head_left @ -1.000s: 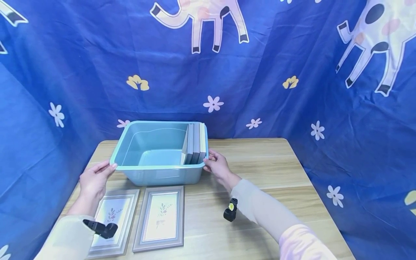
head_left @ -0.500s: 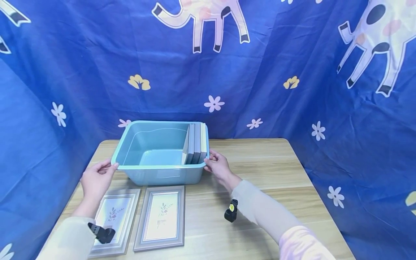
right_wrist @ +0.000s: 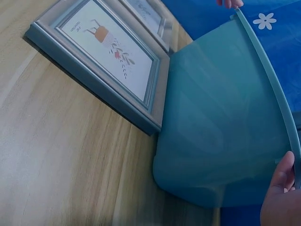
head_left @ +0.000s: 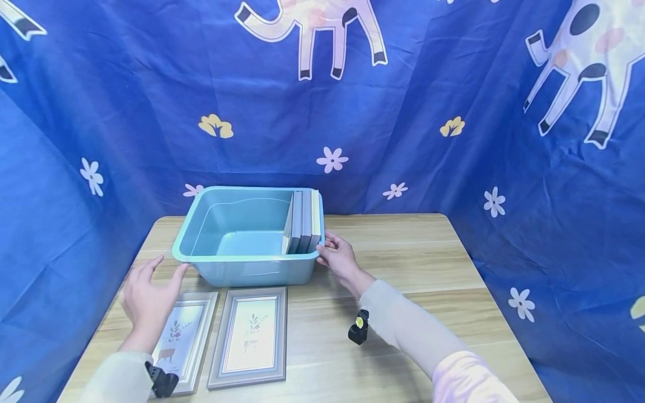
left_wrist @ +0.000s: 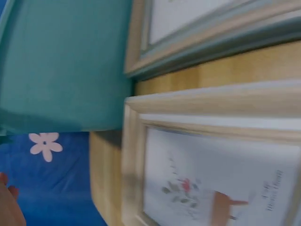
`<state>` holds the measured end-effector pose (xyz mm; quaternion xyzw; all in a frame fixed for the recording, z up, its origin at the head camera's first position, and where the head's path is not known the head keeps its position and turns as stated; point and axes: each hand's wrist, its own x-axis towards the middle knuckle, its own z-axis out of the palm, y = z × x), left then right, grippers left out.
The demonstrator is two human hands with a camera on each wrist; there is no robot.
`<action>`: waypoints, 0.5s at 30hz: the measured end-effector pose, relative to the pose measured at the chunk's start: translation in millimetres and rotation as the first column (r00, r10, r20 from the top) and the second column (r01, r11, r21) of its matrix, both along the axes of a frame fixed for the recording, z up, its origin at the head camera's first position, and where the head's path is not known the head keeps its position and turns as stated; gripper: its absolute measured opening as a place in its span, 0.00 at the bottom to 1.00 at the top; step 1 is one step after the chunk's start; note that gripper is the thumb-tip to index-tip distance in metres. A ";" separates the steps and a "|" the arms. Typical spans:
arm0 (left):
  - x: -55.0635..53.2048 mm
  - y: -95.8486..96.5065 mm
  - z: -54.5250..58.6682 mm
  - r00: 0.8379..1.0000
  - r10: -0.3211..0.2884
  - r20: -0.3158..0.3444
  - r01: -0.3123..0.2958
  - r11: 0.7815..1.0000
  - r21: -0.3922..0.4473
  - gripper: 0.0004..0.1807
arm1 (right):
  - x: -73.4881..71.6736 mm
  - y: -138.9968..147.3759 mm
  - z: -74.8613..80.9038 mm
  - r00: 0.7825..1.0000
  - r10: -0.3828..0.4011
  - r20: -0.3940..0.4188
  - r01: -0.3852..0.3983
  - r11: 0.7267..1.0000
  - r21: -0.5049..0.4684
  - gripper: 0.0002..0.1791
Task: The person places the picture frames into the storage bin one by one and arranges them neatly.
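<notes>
A light blue plastic bin (head_left: 247, 271) stands toward the back of the table. Several flat grey and cream-edged pieces (head_left: 301, 224) stand on edge against its right inner wall; their faces are hidden. My right hand (head_left: 340, 262) pinches the bin's rim at the front right corner, thumb outside in the right wrist view. At the front left corner my left hand (head_left: 151, 299) has its fingers spread, the thumb tip close to the rim. Whether it touches, I cannot tell. Below lie two grey picture frames with plant prints: the left picture frame (head_left: 194, 330), partly behind my left wrist, and the right picture frame (head_left: 252, 336).
The wooden table (head_left: 398, 268) has rounded back corners, and its surface stretches to the right of the bin. Blue cloth (head_left: 383, 140) with animals and flowers hangs around the back and sides. Both picture frames lie close in front of the bin.
My left hand has let go of the bin's front left rim, moved slightly down and spread its fingers. My right hand keeps its hold, and the bin stays nearly in place.
</notes>
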<state>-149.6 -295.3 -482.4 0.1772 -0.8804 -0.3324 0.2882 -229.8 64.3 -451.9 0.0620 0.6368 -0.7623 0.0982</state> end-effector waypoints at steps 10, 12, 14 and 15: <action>15.3 -7.8 -26.7 0.988 -0.012 0.152 0.025 0.996 -0.084 0.51 | -1.0 -1.1 -3.1 1.000 -0.014 -0.011 0.013 1.000 -0.005 0.29; 17.2 -8.5 -31.6 0.975 -0.019 0.222 0.040 0.995 -0.093 0.55 | -0.7 -1.3 -3.0 1.000 -0.017 -0.011 0.017 1.000 -0.008 0.29; 18.8 -8.5 -36.6 0.959 -0.021 0.283 0.054 0.993 -0.107 0.58 | -0.4 -1.2 -3.4 1.000 -0.018 -0.012 0.018 1.000 -0.011 0.29; 19.2 -8.2 -39.0 0.950 -0.021 0.311 0.060 0.991 -0.117 0.59 | -0.3 -1.1 -3.5 1.000 -0.018 -0.012 0.018 1.000 -0.011 0.29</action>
